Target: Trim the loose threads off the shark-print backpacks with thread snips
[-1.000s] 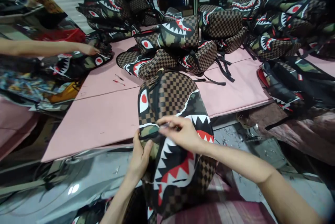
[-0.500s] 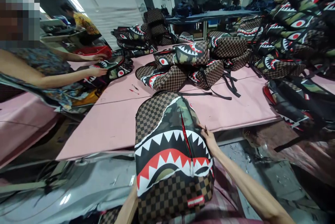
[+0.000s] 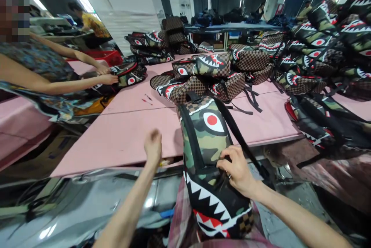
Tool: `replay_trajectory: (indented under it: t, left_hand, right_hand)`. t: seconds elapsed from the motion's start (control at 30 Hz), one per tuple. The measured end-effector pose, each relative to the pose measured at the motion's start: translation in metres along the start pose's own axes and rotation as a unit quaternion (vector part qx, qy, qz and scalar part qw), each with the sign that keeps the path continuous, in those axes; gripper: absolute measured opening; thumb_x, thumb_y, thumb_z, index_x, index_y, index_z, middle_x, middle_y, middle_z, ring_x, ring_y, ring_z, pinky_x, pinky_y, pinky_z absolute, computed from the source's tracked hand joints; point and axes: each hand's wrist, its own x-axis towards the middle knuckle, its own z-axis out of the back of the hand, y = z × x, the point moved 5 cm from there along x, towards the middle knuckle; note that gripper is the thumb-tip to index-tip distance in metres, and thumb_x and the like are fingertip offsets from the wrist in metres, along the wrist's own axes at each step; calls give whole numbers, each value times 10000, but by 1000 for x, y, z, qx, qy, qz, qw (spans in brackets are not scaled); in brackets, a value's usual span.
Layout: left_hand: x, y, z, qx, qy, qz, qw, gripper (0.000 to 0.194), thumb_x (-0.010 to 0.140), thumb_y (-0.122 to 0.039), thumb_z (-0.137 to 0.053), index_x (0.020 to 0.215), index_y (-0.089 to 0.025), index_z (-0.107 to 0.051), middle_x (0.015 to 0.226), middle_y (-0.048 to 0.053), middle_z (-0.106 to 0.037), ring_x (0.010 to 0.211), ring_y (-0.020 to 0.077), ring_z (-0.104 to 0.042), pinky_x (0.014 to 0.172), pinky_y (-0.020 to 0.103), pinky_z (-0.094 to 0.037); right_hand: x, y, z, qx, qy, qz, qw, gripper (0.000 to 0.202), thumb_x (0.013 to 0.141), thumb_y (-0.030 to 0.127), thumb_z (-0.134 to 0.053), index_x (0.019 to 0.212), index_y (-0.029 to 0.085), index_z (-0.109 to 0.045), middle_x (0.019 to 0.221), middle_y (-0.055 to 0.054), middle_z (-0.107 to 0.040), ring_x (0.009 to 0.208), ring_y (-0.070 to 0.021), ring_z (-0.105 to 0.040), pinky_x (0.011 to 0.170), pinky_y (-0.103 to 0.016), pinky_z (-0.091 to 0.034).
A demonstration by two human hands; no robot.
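Note:
A camouflage and brown-check backpack (image 3: 203,147) with a shark mouth and a red-and-white eye rests against my lap and the table edge. Its strap side is turned partly toward me. My right hand (image 3: 236,168) lies on its side panel, fingers curled against the fabric beside a black strap. Something small and dark shows by those fingers, too unclear to name. Over the pink table (image 3: 124,139), left of the backpack and apart from it, my left hand (image 3: 153,145) is raised and smeared by motion, so its fingers are unclear.
Similar backpacks (image 3: 199,66) are piled across the table's far side, with a taller heap (image 3: 319,47) at the right. Two small pen-like things (image 3: 147,100) lie on the pink cover. At the left, a co-worker's hands (image 3: 108,76) handle another backpack (image 3: 130,76).
The backpack has turned from its front, with the zipped slit, to show its side and straps. My left hand has come off it and up to the left. My right hand has shifted onto the side panel.

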Motion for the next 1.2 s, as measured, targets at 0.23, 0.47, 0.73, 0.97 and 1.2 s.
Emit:
replay_trajectory:
  t: [0.23,0.47,0.73,0.97,1.2]
  left_hand:
    - [-59,-108,-82,360,362,-513,690,566,746,-355,-620,1276,-273,-437,1424,63,-368,1347,316,-205,1063,540,-168]
    - [-84,-93,-117,414,356,-513,662,768,717,-370,-647,1384,-276,-277,1514,42,-168,1363,387,-12,1031,648,-100]
    - [-78,-93,-108,402,323,-500,695,696,729,-221,-645,1351,-246,-335,1498,57,-219,1370,343,-92,1061,581,-173]
    - [-136,-77,-34,191,348,-224,890,236,880,-277,-425,956,-177,-626,1000,88,-654,966,209,-590,874,373,-447]
    - [-222,-21,-43,-216,360,558,716,517,757,-608,-502,858,-111,-605,821,101,-638,707,178,-618,617,289,-511]
  right_hand:
    - [10,14,-11,-137,197,90,967,228,815,38,-400,813,175,-582,749,-48,-554,738,-179,-430,641,-309,-337]
    - [7,19,-2,-2,279,38,959,230,697,8,-382,797,174,-506,717,-28,-522,701,-165,-415,559,-266,-321]
    - [-1,12,7,75,265,54,960,313,736,-13,-394,942,168,-544,826,-47,-575,784,-173,-447,657,-281,-384]
    - [-20,-9,28,110,278,-58,952,59,838,128,-497,858,169,-534,780,-19,-549,677,-118,-492,595,-230,-373]
    - [-41,47,9,71,177,112,975,226,926,186,-369,768,158,-527,665,-22,-543,580,-116,-453,472,-234,-299]
